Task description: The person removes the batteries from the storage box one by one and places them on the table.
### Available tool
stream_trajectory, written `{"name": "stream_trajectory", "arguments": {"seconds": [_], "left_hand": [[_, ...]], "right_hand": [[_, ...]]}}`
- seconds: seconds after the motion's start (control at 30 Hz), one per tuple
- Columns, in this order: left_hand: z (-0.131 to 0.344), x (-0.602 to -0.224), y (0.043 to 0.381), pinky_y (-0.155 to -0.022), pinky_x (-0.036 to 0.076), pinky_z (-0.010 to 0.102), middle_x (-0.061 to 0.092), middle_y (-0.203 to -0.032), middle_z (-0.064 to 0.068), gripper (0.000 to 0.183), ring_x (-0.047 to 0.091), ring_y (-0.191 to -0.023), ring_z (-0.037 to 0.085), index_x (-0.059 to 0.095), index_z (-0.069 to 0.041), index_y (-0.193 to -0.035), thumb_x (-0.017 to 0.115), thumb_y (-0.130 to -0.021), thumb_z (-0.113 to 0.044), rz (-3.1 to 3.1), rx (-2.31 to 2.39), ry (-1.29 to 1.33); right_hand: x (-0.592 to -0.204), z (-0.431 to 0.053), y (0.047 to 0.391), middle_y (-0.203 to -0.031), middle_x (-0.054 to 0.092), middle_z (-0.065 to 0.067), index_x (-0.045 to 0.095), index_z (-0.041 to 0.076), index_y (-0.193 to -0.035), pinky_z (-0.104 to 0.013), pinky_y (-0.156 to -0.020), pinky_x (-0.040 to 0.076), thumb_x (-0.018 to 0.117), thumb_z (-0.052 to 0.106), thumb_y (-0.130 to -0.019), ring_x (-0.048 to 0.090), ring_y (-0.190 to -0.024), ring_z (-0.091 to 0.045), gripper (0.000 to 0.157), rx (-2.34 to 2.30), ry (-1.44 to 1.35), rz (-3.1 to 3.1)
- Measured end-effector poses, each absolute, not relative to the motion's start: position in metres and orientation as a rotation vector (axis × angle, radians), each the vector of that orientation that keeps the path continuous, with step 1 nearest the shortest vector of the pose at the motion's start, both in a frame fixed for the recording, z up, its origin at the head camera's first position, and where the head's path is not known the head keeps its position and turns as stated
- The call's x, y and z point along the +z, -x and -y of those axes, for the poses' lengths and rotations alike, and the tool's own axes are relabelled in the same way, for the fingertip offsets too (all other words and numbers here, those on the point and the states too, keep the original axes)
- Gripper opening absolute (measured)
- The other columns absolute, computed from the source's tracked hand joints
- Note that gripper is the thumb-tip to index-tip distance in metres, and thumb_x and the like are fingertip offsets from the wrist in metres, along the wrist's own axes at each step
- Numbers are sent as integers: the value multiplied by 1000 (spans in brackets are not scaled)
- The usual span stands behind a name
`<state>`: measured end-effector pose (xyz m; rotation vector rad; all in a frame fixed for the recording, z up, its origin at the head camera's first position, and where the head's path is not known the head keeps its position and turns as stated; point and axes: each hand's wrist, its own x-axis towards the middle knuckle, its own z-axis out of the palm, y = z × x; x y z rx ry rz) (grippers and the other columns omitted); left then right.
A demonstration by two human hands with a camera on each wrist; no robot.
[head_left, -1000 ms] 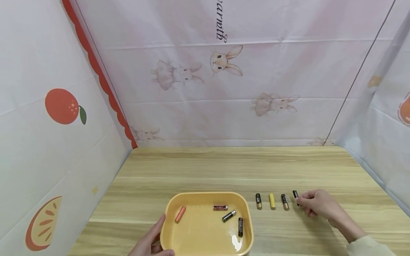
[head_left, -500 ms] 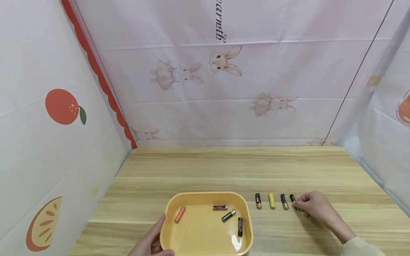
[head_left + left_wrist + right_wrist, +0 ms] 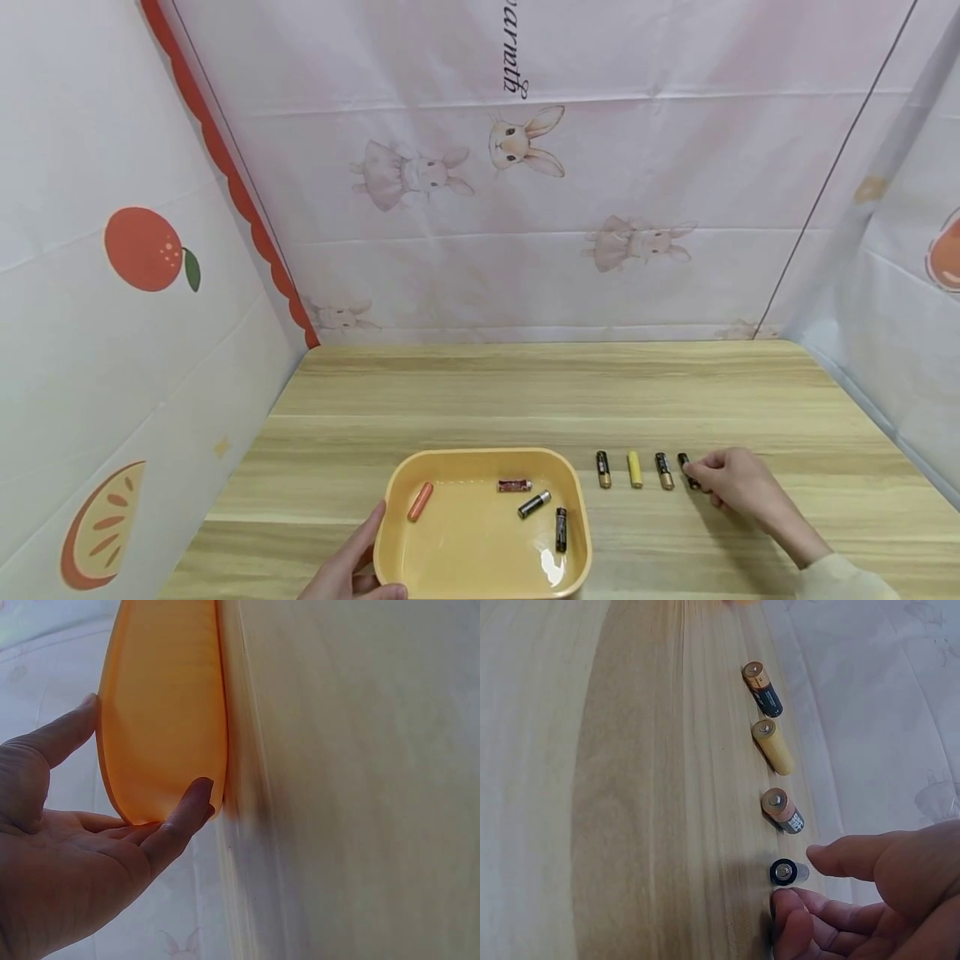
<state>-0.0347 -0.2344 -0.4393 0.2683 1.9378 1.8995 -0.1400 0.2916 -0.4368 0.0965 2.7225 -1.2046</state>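
Observation:
My left hand [image 3: 348,560] grips the left end of a yellow plastic tray [image 3: 480,454], thumb at its rim and fingers against the outer wall in the left wrist view. Inside the tray lie an orange battery [image 3: 421,502], a dark red battery [image 3: 514,485] and two black ones. On the table to its right, my right hand [image 3: 738,483] holds a black battery [image 3: 786,871] between thumb and curled fingers, its lower part partly hidden in the head view. Beside it stand in a row a black-and-copper battery [image 3: 664,471], a yellow battery [image 3: 635,470] and another black-and-copper battery [image 3: 603,470].
The wooden table [image 3: 480,392] reaches back to a printed cloth [image 3: 480,283] with rabbits. Further cloth panels close off the left and right sides. The tray sits close to the front of the head view.
My right hand has shifted slightly left with the black battery, bringing it nearer the row. My left hand stays on the tray, and the other batteries keep their places.

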Motion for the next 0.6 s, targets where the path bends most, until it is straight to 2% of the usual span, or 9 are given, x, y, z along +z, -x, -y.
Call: {"name": "stream_trajectory", "arguments": {"seconds": [0.17, 0.6], "left_hand": [[235, -439, 36, -87, 62, 43, 30, -143, 54, 114, 61, -117, 46, -13, 10, -157, 79, -92, -5, -1940, 1897, -298], [235, -437, 36, -87, 62, 40, 30, -143, 54, 115, 63, -115, 44, -13, 10, -157, 80, -92, -7, -1944, 1883, -296]], "right_hand": [[-435, -292, 139, -65, 60, -3, 69, 1, -83, -25, -46, 49, 62, 20, -103, 57, -56, -16, 28, -1201, -114, -2709], [-433, -294, 137, -66, 60, -4, 68, 1, -85, -23, -46, 49, 60, 19, -104, 56, -56, -15, 27, -1234, -118, -2674]]}}
